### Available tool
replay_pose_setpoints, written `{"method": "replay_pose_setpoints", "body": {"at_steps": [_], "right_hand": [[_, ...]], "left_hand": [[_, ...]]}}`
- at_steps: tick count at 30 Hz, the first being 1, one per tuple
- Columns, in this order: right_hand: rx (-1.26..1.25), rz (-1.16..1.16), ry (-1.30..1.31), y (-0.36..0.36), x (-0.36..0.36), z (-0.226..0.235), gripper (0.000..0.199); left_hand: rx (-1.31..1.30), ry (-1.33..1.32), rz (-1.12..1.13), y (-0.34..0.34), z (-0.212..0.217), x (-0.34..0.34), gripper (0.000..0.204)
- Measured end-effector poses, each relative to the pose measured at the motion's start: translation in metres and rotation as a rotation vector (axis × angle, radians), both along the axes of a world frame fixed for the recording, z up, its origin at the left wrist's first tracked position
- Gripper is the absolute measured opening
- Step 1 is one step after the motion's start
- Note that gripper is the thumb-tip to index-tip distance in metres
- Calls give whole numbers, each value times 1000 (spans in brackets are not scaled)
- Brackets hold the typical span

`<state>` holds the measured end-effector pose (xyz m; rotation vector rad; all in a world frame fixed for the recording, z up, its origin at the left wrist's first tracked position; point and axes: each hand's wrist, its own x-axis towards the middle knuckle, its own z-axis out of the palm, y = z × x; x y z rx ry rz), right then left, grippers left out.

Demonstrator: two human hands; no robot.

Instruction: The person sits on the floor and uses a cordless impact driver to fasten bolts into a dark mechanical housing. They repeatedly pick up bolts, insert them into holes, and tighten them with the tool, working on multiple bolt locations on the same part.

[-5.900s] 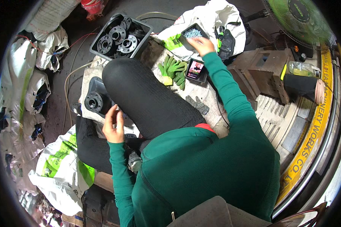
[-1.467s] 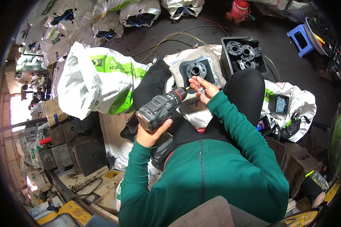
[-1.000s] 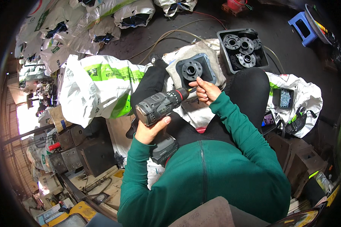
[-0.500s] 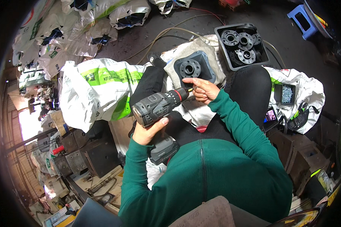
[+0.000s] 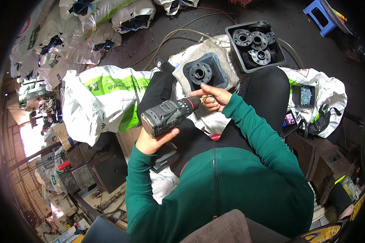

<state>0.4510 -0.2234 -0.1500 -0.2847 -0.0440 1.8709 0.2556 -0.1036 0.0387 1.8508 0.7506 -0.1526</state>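
My left hand point(image 5: 149, 141) is wrapped round the grip of a grey and black cordless drill point(image 5: 164, 115), with its chuck pointing right and slightly away from me. A thin yellowish bit point(image 5: 204, 98) sticks out of the chuck. At its tip, my right hand point(image 5: 216, 98) has thumb and fingers pinched together; whatever small thing they hold is hidden. Just beyond both hands, a round black metal flange point(image 5: 207, 73) with a ring of holes rests on a grey square-mouthed block point(image 5: 219, 77), between my legs.
A grey bin point(image 5: 247, 69) of similar flanges stands ahead to the right. On a white sack at my right lie a small tray of screws point(image 5: 306, 96), a phone point(image 5: 289, 118) and a black strap point(image 5: 320, 124). A white and green sack point(image 5: 89, 97) bulges at my left.
The right hand's index finger, stretched out before, now bends in with the thumb at the bit's tip. The drill stays in the left hand, nearly unmoved. The view has shifted slightly.
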Motion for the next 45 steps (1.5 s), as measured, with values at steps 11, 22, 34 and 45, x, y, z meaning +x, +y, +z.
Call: {"method": "replay_pose_setpoints", "body": {"at_steps": [11,22,34,45], "right_hand": [[-816,-809,-574,21,7,-85,26],[-854,-717,-955,43,7,-123,48],[-646,-827,-838,54,8,-96,28],[-720,-885,-667,62,-8,-86,19]], "left_hand": [[243,-41,-11,44,-22,39,48],[86,105,48,71,-73,72,50],[73,32,55,71,-72,75,43],[260,66,-16,73,-75,95,44]]}}
